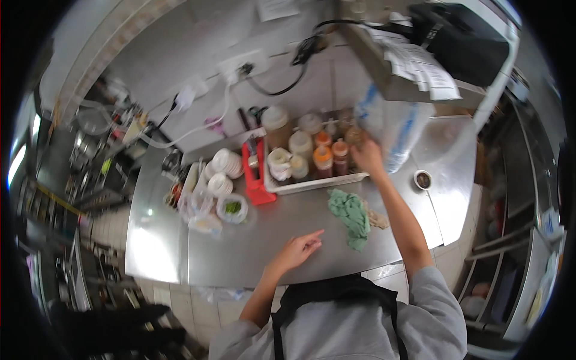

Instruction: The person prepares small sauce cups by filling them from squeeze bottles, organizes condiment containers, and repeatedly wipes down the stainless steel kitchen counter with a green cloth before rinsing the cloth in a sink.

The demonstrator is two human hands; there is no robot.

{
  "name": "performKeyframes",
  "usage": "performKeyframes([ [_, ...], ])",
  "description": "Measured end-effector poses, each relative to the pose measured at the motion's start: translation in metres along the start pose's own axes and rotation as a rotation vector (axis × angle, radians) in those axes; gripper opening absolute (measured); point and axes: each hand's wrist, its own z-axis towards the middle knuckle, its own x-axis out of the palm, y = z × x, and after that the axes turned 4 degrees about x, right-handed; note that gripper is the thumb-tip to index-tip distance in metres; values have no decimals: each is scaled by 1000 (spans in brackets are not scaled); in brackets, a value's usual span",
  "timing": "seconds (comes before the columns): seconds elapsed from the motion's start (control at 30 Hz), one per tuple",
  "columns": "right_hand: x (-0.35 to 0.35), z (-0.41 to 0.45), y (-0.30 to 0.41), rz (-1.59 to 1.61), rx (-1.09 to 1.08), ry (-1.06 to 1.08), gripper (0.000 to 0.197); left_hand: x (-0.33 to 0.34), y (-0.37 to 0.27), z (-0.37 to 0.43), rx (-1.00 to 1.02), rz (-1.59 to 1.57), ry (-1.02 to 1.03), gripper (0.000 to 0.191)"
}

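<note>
My right hand (368, 155) reaches to the right end of a white plastic basket (315, 183), its fingers at a blurred brownish container (353, 136); whether it grips that container I cannot tell. Squeeze bottles, some with orange tops (322, 157), stand in the basket. My left hand (300, 250) hovers over the steel counter (252, 256) near its front edge, fingers apart and holding nothing. Between the hands lies a crumpled green cloth (351, 216), with a brownish cloth (376, 218) beside it. A small white cup with dark contents (422, 179) stands right of my right forearm.
A red holder (257, 180) stands left of the basket. Further left are stacked white cups (226, 163) and a clear tub with chopped greens (232, 208). Behind my right hand stands a plastic-wrapped package (396, 130), under a shelf with hanging papers (416, 63). Cables hang along the wall.
</note>
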Motion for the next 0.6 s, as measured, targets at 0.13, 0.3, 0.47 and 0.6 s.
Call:
performKeyframes([
  [0.13, -14, -15, 20, -41, -188, -162, 45, -34, -4, 0, -78, 52, -302, 26],
  [0.3, -8, -80, 55, 54, -221, -139, 21, -109, 14, 8, -131, 339, -748, 18],
  [0.47, 8, -130, 50, 45, -265, 9, 18, -181, 85, 25, -283, 757, -880, 14],
  [0.6, 12, -131, 53, 69, -228, 62, 14, -206, 123, 31, -469, 911, -683, 15],
])
